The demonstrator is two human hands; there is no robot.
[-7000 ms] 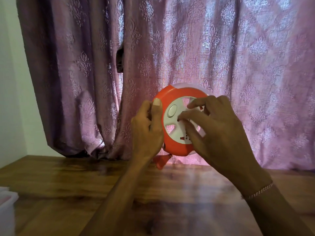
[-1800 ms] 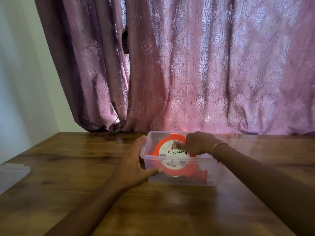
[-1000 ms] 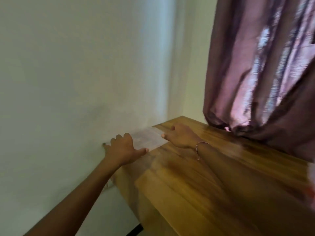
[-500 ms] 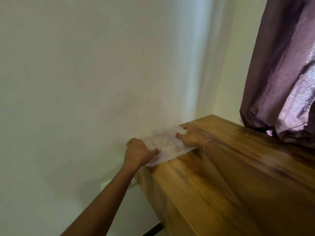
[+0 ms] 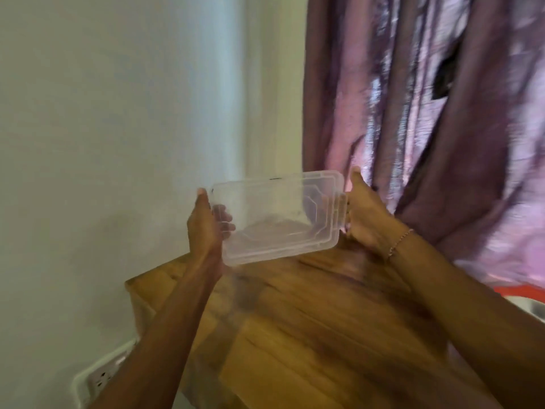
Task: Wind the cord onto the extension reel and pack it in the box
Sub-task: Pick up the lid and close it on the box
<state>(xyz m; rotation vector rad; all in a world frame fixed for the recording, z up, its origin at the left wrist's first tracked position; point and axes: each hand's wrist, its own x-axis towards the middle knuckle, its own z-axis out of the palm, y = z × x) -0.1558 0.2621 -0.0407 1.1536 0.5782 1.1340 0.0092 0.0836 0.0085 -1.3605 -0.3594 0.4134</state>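
I hold a clear plastic lid (image 5: 277,216) in the air above the left end of the wooden table (image 5: 309,326), tilted with its face toward me. My left hand (image 5: 206,228) grips its left short edge. On the opposite short edge my right hand (image 5: 364,219) is closed, a bracelet on its wrist. At the far right edge, behind my right forearm, a strip of the orange reel (image 5: 514,290) shows inside the clear box (image 5: 530,308); most of both is out of frame.
A plain white wall stands to the left, with a white wall socket (image 5: 100,379) low beside the table's end. A purple patterned curtain (image 5: 427,113) hangs behind the table. The table's left corner (image 5: 132,283) lies just below the lid.
The lid lay on the table's left end under both hands half a second ago; now it is lifted off and tilted up. The view has swung back to the right, with blur.
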